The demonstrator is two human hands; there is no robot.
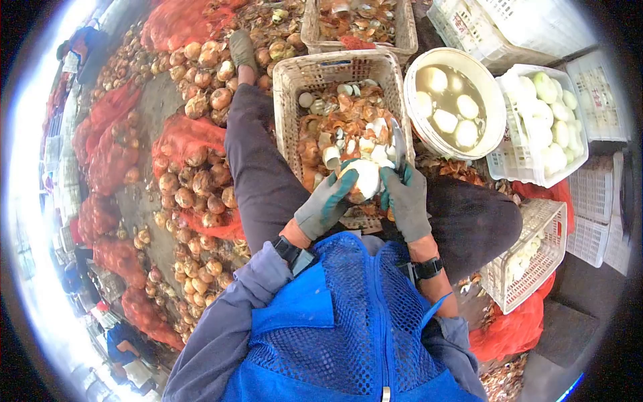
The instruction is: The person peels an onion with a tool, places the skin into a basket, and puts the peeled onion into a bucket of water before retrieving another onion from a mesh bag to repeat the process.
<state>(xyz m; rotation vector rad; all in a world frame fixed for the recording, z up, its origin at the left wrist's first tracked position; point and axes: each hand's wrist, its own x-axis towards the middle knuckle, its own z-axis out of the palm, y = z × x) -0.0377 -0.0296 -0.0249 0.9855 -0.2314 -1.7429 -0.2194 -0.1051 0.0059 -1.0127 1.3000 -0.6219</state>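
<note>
A partly peeled onion, white on top with brown skin at its lower side, is gripped in my gloved left hand. My gloved right hand is closed around a knife, whose blade points up and away from me. The fingers of the right hand also lie against the onion's right side. Both hands are over the near edge of a crate that holds onion skins and pale trimmings.
Right of the crate stands a white bucket with peeled onions in cloudy water. Beside it, a white basket is heaped with peeled onions. Unpeeled onions and red mesh sacks cover the floor at left. Another crate lies at lower right.
</note>
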